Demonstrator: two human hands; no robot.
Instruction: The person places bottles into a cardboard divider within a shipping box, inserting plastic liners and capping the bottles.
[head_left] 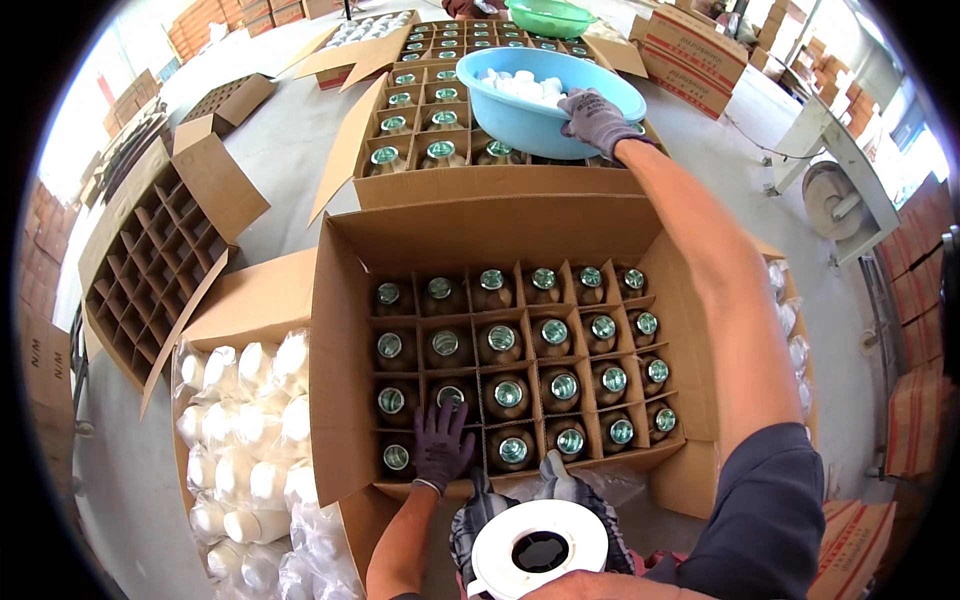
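My right hand (592,122), in a grey glove, grips the right side of a light blue basin (545,140) at its rim. White caps (525,86) lie heaped in the basin, which is over the far carton of bottles. Directly before me, an open cardboard box (480,225) has dividers with a shiny glass bottle (508,394), greenish at its mouth, in each visible cell. My left hand (442,445), in a dark purple glove, is open with its fingers spread over the front left of these bottles; its palm covers one cell.
To the left, a carton holds white bottle-shaped pieces (255,425) in plastic wrap. Beyond it lies a carton with bare dividers (150,255). A white ring-shaped object (540,548) with a dark opening is at my front. A green basin (550,18) and printed cartons (692,60) stand farther back.
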